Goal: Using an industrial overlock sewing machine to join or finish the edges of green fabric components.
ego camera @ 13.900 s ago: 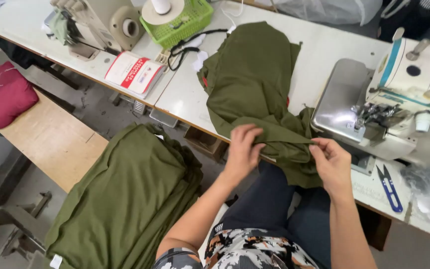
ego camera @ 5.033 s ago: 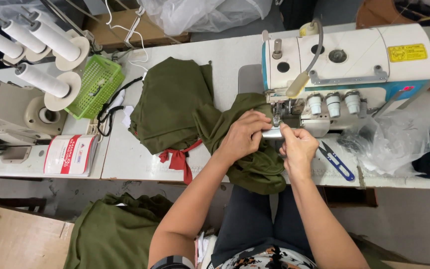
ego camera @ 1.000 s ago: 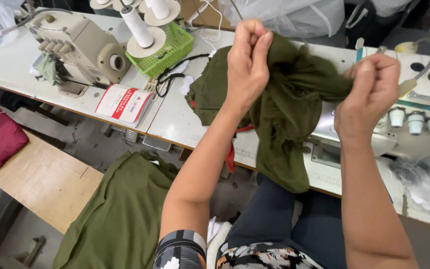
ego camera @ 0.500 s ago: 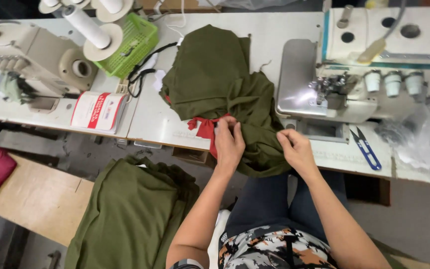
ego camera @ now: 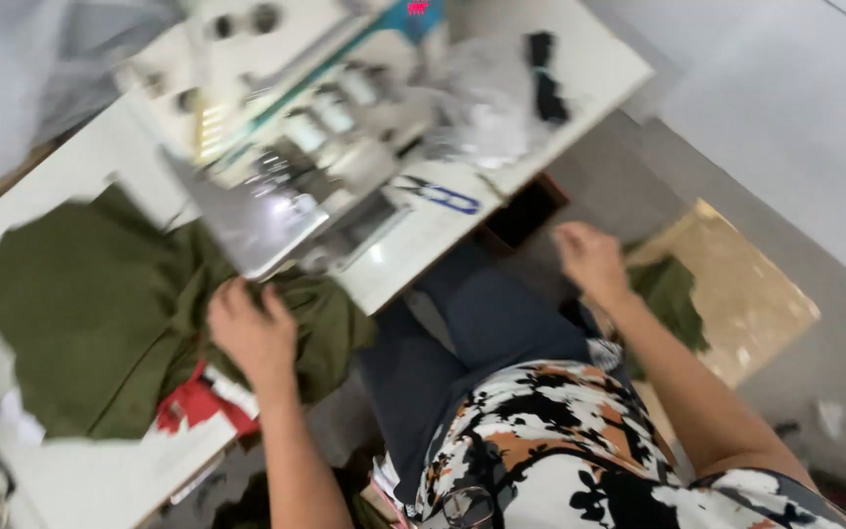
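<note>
While blurred, one left hand point(ego camera: 252, 333) grip flat on one green garment point(ego camera: 80, 313), right hand point(ego camera: 589, 260) grip open, empty.

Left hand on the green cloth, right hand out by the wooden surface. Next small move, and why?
Probably close the right hand on the green piece on the wooden surface: the open hand hangs just beside it. The left hand rests flat on the olive garment by the sewing machine. The picture is blurred, so this is tentative.

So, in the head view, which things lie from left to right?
Green cloth → left hand → scissors → right hand → board.
</note>
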